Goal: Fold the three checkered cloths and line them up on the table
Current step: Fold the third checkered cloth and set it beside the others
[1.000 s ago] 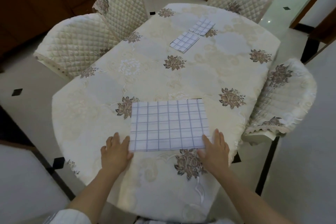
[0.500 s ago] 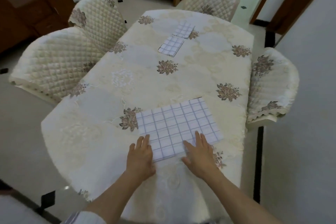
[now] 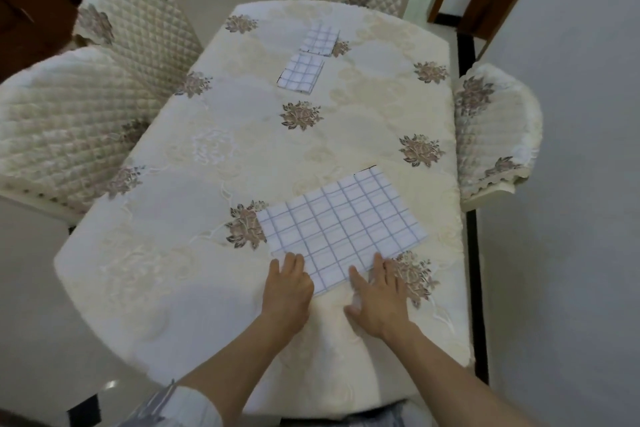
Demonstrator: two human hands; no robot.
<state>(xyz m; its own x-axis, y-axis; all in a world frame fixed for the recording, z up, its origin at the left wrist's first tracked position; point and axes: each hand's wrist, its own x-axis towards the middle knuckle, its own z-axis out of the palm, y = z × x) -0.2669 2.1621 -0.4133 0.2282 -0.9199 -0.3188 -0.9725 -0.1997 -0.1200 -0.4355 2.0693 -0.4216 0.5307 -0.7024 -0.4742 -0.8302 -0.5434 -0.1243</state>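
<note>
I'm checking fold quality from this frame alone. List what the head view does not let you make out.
- Layer count of the large cloth: top face only.
- Its near corners: under the left hand and right hand.
- Folded edges of the two far cloths: too small.
- Near table edge: hidden by forearms.

The cloth (image 3: 341,227) at my fingertips is white with a thin blue-grey check, as are the two folded cloths (image 3: 301,74) (image 3: 320,40) farther off. The tablecloth (image 3: 207,156) is cream with brown flower sprays. The chair covers (image 3: 69,121) are quilted cream in a diamond pattern.
</note>
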